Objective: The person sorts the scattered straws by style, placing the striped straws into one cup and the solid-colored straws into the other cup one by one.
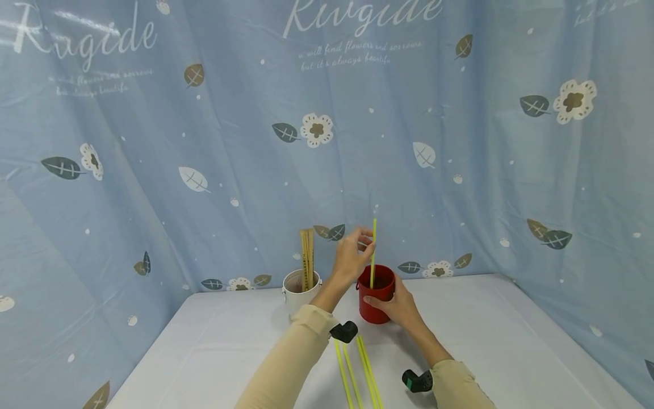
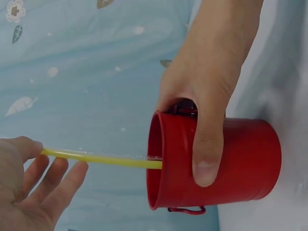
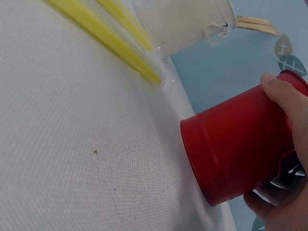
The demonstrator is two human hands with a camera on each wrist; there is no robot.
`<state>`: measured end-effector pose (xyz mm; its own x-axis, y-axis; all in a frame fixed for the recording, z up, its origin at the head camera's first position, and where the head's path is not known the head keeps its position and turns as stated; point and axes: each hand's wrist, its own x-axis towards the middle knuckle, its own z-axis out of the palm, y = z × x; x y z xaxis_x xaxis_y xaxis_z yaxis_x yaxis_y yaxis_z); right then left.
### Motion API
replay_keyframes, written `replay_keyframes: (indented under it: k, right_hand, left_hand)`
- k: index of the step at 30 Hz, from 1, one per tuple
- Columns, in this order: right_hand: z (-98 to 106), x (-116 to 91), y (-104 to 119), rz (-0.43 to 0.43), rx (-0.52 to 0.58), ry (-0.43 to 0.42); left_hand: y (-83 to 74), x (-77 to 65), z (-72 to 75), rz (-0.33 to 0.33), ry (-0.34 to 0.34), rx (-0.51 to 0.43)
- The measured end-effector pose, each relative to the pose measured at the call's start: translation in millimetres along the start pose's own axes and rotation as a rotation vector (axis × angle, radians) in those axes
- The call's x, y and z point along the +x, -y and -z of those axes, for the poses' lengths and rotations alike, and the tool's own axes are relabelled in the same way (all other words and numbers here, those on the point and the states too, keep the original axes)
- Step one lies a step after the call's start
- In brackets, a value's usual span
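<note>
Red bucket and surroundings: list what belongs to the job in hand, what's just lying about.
In the job:
left hand, pinching a yellow stick
right hand, gripping the red bucket
likely the loose yellow sticks on the table

Likely lying about:
white bucket, untouched
wooden sticks inside it

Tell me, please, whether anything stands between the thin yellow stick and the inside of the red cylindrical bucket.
Nothing visible does: the thin yellow stick, pinched by the left hand, dips into the red cylindrical bucket, whose outside the right hand grips.

I'm at a little work spot, with blue flowery cloth point(image 1: 230, 136) hung around my white counter point(image 1: 219, 346).
</note>
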<state>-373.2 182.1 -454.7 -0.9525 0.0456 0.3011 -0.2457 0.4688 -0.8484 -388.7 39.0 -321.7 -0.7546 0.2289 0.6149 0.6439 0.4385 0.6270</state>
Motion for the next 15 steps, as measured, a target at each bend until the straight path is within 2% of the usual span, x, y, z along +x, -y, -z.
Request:
replay_keyframes:
  k: [15]
  right_hand:
    - [0.2,-2.8,-0.1,0.017,-0.007,-0.005]
  left_hand:
    - [6.8,-5.3,-1.9,0.003,0.047,0.005]
